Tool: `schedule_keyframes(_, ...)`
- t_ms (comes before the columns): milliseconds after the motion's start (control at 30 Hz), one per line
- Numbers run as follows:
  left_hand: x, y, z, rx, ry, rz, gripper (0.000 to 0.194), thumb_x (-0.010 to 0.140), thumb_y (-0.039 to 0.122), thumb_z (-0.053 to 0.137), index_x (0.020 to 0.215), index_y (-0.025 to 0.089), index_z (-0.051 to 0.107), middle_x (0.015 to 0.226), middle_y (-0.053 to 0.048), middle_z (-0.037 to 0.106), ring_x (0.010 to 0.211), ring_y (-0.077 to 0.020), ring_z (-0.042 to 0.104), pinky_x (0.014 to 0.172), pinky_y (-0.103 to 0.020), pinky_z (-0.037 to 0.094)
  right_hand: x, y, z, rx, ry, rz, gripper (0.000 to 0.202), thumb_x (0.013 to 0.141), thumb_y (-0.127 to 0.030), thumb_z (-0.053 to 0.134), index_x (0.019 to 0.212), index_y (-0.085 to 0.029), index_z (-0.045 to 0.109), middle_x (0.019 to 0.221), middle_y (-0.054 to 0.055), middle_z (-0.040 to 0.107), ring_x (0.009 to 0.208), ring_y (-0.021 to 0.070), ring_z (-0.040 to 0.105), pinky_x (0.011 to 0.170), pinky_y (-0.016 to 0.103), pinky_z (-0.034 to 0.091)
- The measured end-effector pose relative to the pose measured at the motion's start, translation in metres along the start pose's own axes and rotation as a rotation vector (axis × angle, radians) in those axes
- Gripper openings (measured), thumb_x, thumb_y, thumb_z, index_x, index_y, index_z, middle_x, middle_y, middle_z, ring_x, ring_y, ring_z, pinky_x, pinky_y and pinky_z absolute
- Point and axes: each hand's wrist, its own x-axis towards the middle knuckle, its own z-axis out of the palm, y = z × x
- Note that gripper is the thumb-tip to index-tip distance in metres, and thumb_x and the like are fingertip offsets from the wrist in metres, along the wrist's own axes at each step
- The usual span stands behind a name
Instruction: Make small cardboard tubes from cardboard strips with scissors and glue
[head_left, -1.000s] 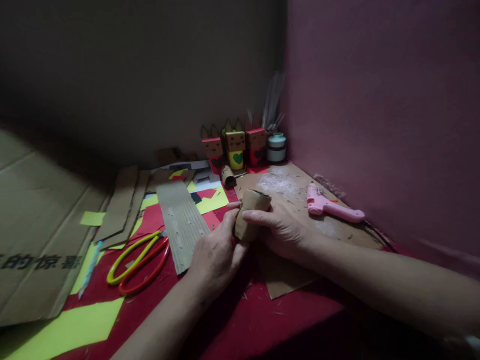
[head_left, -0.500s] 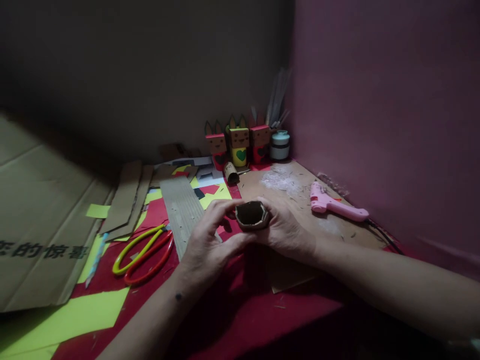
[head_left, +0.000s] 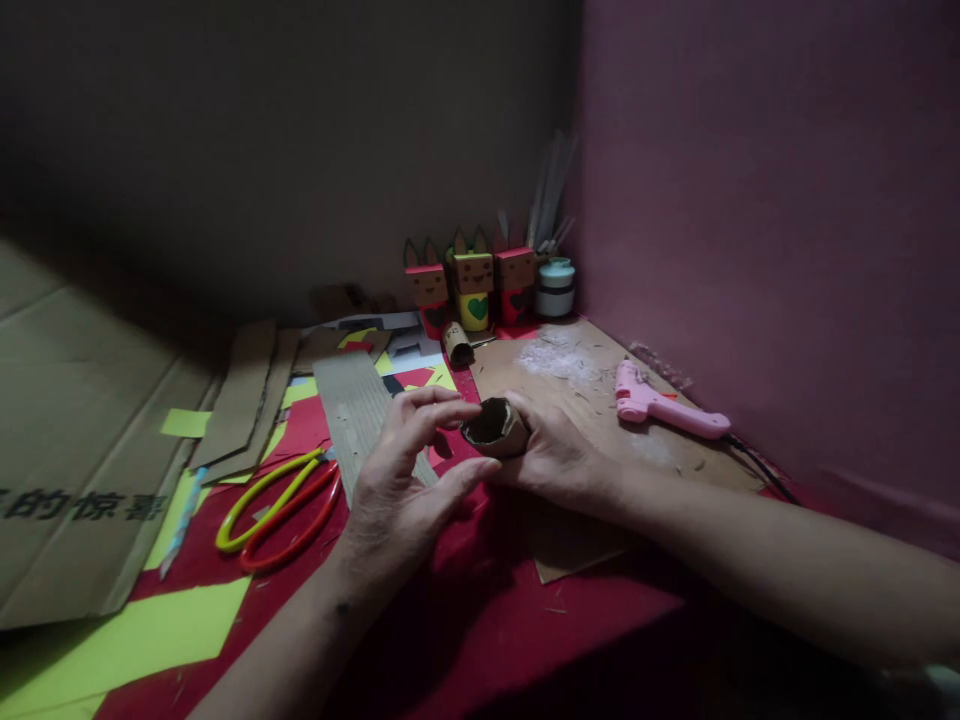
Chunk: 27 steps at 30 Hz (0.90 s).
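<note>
A brown cardboard tube (head_left: 508, 432) is held in my right hand (head_left: 559, 450), its hollow end tilted toward me and to the left. The rim looks rough and slightly uneven. My left hand (head_left: 409, 460) is beside the tube on its left, thumb and fingers apart in a loose curve. Its fingertips are at the rim; I cannot tell whether they touch it. Under my right hand, a flat piece of cardboard (head_left: 562, 555) rests on the red tabletop (head_left: 480, 640).
Scissors (head_left: 281, 510), a pencil (head_left: 182, 525), cardboard strips (head_left: 244, 385) and yellow paper (head_left: 165, 640) lie left. A pink glue gun (head_left: 671, 405) lies right. Behind stand several paper figures (head_left: 474, 290), a short tube (head_left: 457, 345) and a jar (head_left: 556, 288). A large cardboard sheet (head_left: 90, 430) is far left.
My left fingers have loosened and spread away from the tube. The tube has turned in my right hand, showing more of its side. The whole view has shifted slightly.
</note>
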Motion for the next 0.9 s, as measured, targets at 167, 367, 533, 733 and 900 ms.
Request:
schedule_keyframes(167, -0.001, 0.003, 0.003, 0.065, -0.050, 0.033, 0.017, 0.077, 0.022, 0.074, 0.094, 0.024, 0.070, 0.122, -0.006, 0.052, 0.119, -0.0228, 0.050, 0.102, -0.039, 0.042, -0.004, -0.001, 0.001, -0.150, 0.007, -0.003, 0.029, 0.073, -0.032, 0.074, 0.095, -0.019, 0.058, 0.080, -0.001, 0.060, 0.070, 0.0134, 0.054, 0.062, 0.026, 0.041)
schedule_keyframes(367, 0.001, 0.005, 0.004, -0.108, -0.083, -0.051, 0.008, 0.084, 0.021, 0.066, 0.082, 0.025, 0.072, 0.124, -0.005, 0.052, 0.119, -0.0232, 0.052, 0.106, -0.044, 0.039, 0.003, -0.004, -0.003, -0.049, -0.139, 0.094, 0.043, 0.068, -0.033, 0.077, 0.103, -0.020, 0.056, 0.084, -0.002, 0.060, 0.070, 0.0129, 0.055, 0.062, 0.025, 0.045)
schedule_keyframes(533, 0.001, 0.006, 0.001, -0.124, -0.107, -0.114, 0.005, 0.083, 0.023, 0.066, 0.083, 0.024, 0.071, 0.123, -0.006, 0.053, 0.121, -0.0246, 0.050, 0.109, -0.047, 0.036, 0.004, -0.006, -0.005, -0.060, -0.196, 0.131, 0.030, 0.070, -0.035, 0.075, 0.087, -0.020, 0.055, 0.079, -0.002, 0.059, 0.067, 0.0122, 0.053, 0.058, 0.024, 0.043)
schedule_keyframes(733, 0.002, 0.015, 0.007, -0.125, -0.107, -0.125, 0.010, 0.082, 0.021, 0.066, 0.077, 0.024, 0.074, 0.126, -0.008, 0.053, 0.121, -0.0270, 0.051, 0.106, -0.048, 0.039, -0.006, 0.005, 0.004, -0.218, -0.116, 0.028, 0.022, 0.078, -0.035, 0.067, 0.088, -0.020, 0.055, 0.080, -0.001, 0.059, 0.069, 0.0141, 0.056, 0.061, 0.027, 0.043)
schedule_keyframes(900, 0.002, 0.016, 0.005, -0.128, -0.116, -0.084, 0.014, 0.081, 0.017, 0.067, 0.073, 0.025, 0.074, 0.123, -0.007, 0.059, 0.123, -0.0283, 0.048, 0.103, -0.049, 0.042, 0.001, -0.007, -0.003, -0.028, -0.270, 0.106, 0.037, 0.067, -0.028, 0.077, 0.098, -0.019, 0.058, 0.089, 0.000, 0.063, 0.077, 0.0152, 0.060, 0.065, 0.026, 0.047)
